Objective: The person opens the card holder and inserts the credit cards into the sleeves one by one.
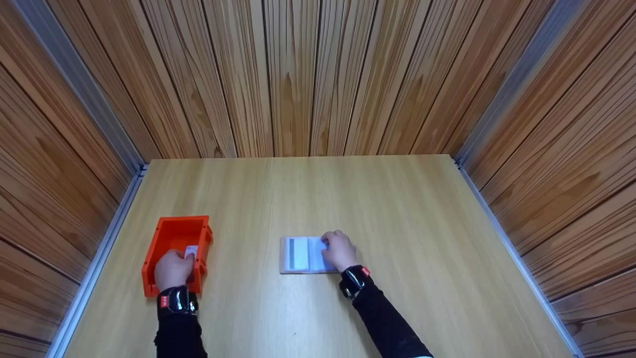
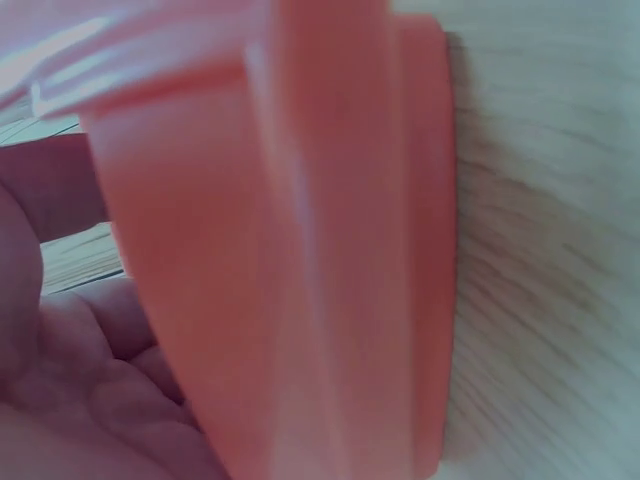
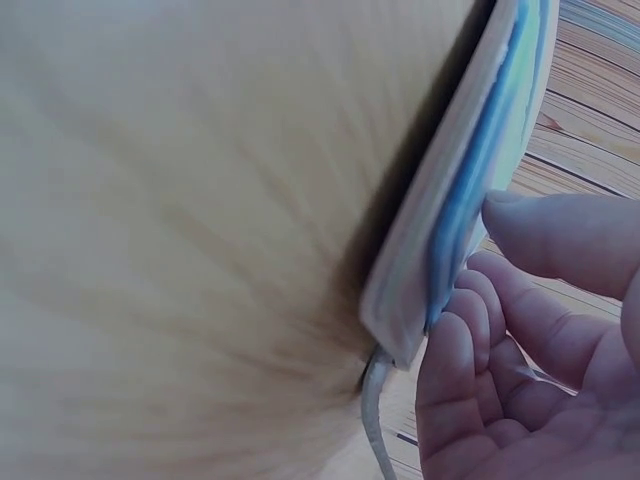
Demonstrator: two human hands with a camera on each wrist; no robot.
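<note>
The bin [image 1: 183,232] surrounds your left hand [image 1: 173,271]; its grip on the card [image 1: 192,250] by the thumb cannot be determined. Your right hand [image 1: 340,250] pinches the booklet [image 1: 299,254] at its edge. Present step, apparently: card retrieval; next requires a firm left pinch.

Head: high, well back, facing forward and down across tabletop [image 1: 248,199]. Left wrist: very close to orange bin [image 2: 250,270], filling left and centre. Right wrist: low, close, facing booklet [image 3: 460,215] edge-on, right of centre. Shared with head: bin, lower left there; booklet, just below centre.
</note>
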